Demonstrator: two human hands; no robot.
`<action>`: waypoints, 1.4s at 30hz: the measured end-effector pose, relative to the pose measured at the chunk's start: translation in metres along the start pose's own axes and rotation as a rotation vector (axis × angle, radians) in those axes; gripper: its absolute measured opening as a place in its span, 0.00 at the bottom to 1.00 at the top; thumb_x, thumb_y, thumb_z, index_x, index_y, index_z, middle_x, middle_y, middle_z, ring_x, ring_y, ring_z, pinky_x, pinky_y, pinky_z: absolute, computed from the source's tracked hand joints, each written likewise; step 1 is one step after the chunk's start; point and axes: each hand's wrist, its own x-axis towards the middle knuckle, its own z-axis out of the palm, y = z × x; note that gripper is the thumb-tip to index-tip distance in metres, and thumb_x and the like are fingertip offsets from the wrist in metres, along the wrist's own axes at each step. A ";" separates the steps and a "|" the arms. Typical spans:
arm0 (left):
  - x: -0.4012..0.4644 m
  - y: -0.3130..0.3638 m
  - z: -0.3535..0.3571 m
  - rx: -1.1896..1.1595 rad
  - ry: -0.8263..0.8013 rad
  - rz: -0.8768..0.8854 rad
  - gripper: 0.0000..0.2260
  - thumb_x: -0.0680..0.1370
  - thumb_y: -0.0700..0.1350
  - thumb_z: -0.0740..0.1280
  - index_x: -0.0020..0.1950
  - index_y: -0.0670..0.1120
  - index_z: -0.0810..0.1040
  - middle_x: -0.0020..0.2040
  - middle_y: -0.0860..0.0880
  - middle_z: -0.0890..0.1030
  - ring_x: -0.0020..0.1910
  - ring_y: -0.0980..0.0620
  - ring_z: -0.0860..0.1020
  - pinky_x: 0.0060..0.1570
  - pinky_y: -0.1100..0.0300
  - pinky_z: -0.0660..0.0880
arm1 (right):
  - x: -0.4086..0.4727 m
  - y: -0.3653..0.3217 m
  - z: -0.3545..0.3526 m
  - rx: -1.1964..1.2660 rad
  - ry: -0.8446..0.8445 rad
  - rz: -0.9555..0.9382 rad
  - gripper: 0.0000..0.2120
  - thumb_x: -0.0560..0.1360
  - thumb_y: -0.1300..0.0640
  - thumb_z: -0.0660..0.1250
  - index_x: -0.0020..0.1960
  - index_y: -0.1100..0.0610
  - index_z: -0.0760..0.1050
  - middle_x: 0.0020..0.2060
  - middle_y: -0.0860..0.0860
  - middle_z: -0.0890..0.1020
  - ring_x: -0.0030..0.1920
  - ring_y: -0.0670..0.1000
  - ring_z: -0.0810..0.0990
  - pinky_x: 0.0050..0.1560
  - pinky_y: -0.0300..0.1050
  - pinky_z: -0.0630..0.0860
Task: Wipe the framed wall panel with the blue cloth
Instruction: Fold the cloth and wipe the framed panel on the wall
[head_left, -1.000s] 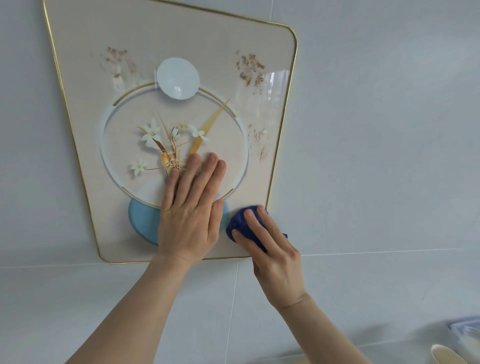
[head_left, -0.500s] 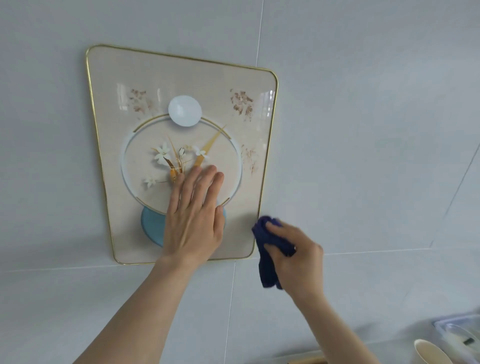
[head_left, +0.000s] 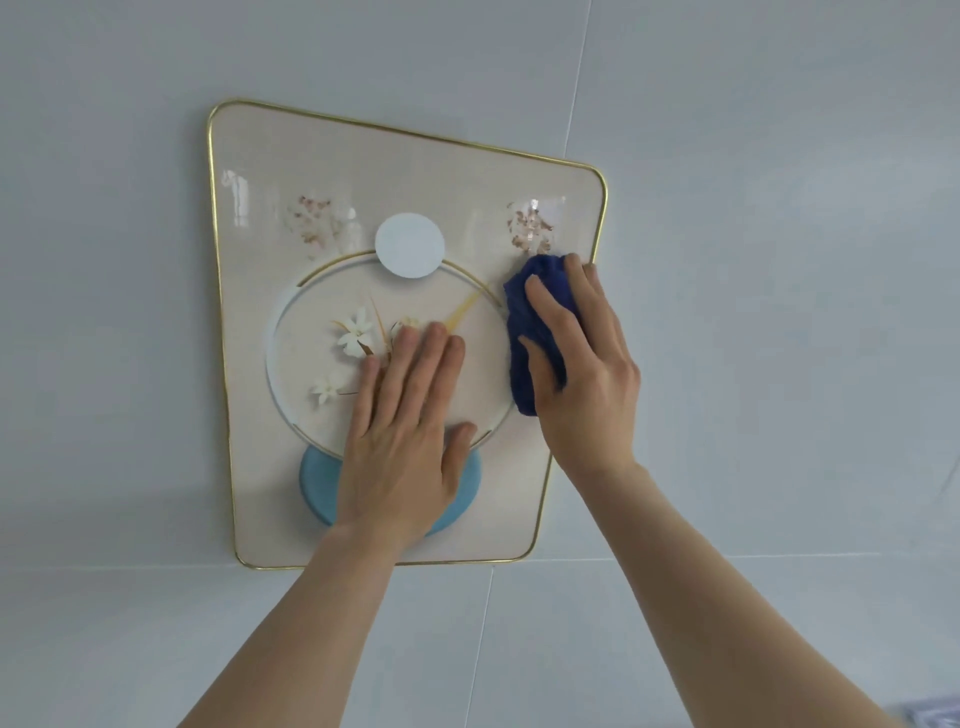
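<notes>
Right hand (head_left: 582, 374) presses blue cloth (head_left: 540, 317) flat against panel (head_left: 260, 208), right edge, grip holding cloth. Left hand (head_left: 405, 447) flat, fingers spread, bracing panel centre.

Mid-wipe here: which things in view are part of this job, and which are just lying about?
Part of the job:
framed wall panel
blue cloth, pressed on the panel by the right hand
left hand, flat on the panel

Just there:
tiled wall
edge of an unclear object, bottom right corner
</notes>
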 end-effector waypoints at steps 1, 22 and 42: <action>0.000 0.001 0.003 -0.001 0.007 -0.002 0.36 0.84 0.55 0.61 0.87 0.46 0.48 0.88 0.48 0.48 0.86 0.46 0.48 0.85 0.44 0.45 | -0.004 0.003 0.005 -0.008 0.025 -0.019 0.19 0.81 0.66 0.70 0.70 0.56 0.80 0.76 0.58 0.75 0.77 0.59 0.73 0.66 0.40 0.74; 0.000 0.001 0.009 0.013 0.036 -0.008 0.36 0.83 0.56 0.60 0.87 0.46 0.49 0.87 0.48 0.49 0.86 0.46 0.48 0.85 0.44 0.44 | -0.023 0.022 0.000 -0.111 0.056 -0.061 0.23 0.74 0.76 0.69 0.64 0.57 0.84 0.70 0.60 0.80 0.73 0.62 0.78 0.51 0.49 0.84; 0.001 0.002 0.008 -0.002 0.013 -0.003 0.35 0.84 0.56 0.58 0.87 0.47 0.48 0.87 0.48 0.49 0.86 0.45 0.48 0.84 0.44 0.43 | 0.044 -0.005 -0.035 0.343 0.360 0.419 0.21 0.77 0.70 0.69 0.68 0.59 0.80 0.69 0.56 0.80 0.71 0.50 0.78 0.74 0.44 0.75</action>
